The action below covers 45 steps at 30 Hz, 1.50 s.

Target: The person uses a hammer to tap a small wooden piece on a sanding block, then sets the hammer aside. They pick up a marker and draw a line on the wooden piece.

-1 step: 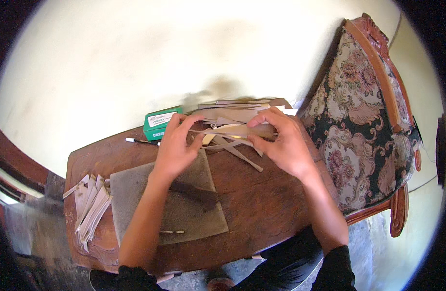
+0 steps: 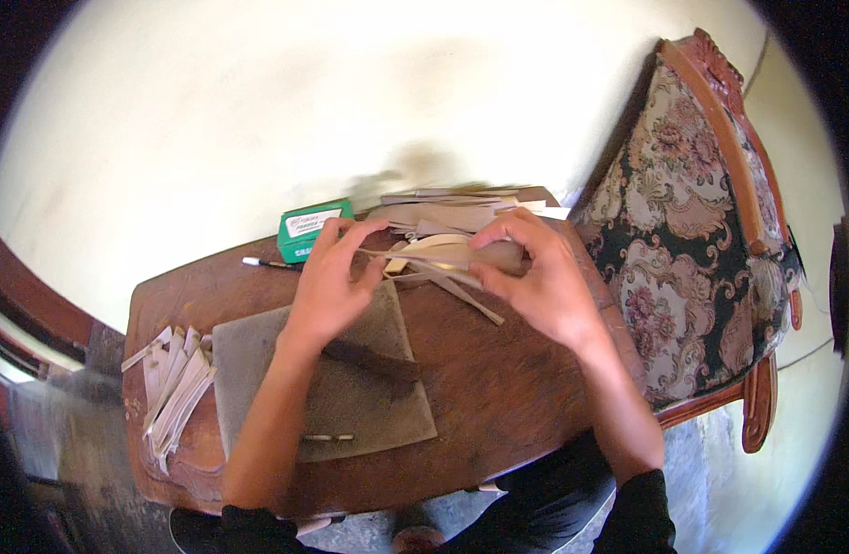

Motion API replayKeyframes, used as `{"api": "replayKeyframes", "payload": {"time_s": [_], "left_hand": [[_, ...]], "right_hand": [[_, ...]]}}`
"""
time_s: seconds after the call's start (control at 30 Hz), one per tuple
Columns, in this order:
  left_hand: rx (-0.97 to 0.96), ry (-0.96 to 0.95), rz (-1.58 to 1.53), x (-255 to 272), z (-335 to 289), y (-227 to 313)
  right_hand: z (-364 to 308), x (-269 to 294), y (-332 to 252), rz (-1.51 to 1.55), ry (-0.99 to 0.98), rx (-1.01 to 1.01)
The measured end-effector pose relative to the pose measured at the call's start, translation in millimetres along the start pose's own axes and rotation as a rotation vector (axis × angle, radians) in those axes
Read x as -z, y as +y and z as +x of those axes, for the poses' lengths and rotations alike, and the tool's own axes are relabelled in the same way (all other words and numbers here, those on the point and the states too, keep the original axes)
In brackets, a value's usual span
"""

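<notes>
My left hand [image 2: 330, 282] and my right hand [image 2: 537, 275] are raised over the far part of the wooden table, thumbs and fingers curled toward each other. A thin grey-beige strip [image 2: 424, 258] spans the gap, pinched at one end by each hand. It looks like fabric or leather, but I cannot tell which. Behind and below it lies a loose pile of similar strips [image 2: 443, 212], some overlapping and one slanting toward me. Left of my left hand stands a green box [image 2: 300, 247] with a white label.
A pen with a white cap [image 2: 267, 264] lies before the box. A dark grey flat sheet [image 2: 276, 406] carries a small slim stick [image 2: 328, 437]. Bundled pale strips [image 2: 180, 392] lie at the table's left end. A floral upholstered chair [image 2: 674, 240] stands right, and a pale wall rises behind.
The strip between my hands has shifted slightly downward and lies flatter. My hands have barely moved and keep their pinch.
</notes>
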State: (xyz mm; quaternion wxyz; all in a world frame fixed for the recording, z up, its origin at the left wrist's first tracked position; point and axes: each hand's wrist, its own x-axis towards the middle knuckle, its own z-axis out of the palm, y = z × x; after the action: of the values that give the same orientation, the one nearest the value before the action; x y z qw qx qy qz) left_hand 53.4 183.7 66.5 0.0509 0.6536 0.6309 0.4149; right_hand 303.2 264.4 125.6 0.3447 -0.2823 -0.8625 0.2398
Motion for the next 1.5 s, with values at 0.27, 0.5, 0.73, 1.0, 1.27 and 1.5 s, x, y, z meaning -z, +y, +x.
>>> {"api": "replayKeyframes", "payload": {"time_s": [0.27, 0.5, 0.73, 1.0, 1.27, 1.5], "left_hand": [[0.094, -0.350, -0.091, 104, -117, 10], [0.144, -0.308, 0.024, 119, -182, -12], [0.150, -0.234, 0.109, 116, -192, -25], [0.155, -0.169, 0.044, 114, -188, -29], [0.077, 0.180, 0.021, 72, -184, -33], [0.044, 0.043, 0.215, 83, -191, -35]], "right_hand": [[-69, -70, -57, 0.333, -0.317, 0.062], [-97, -118, -61, -0.015, -0.508, 0.177], [-50, -140, -50, -0.211, -0.264, 0.113], [-43, -159, -24, -0.115, -0.239, 0.046], [-30, -147, -20, -0.228, -0.163, -0.014], [-60, -152, -71, -0.115, -0.370, 0.172]]}}
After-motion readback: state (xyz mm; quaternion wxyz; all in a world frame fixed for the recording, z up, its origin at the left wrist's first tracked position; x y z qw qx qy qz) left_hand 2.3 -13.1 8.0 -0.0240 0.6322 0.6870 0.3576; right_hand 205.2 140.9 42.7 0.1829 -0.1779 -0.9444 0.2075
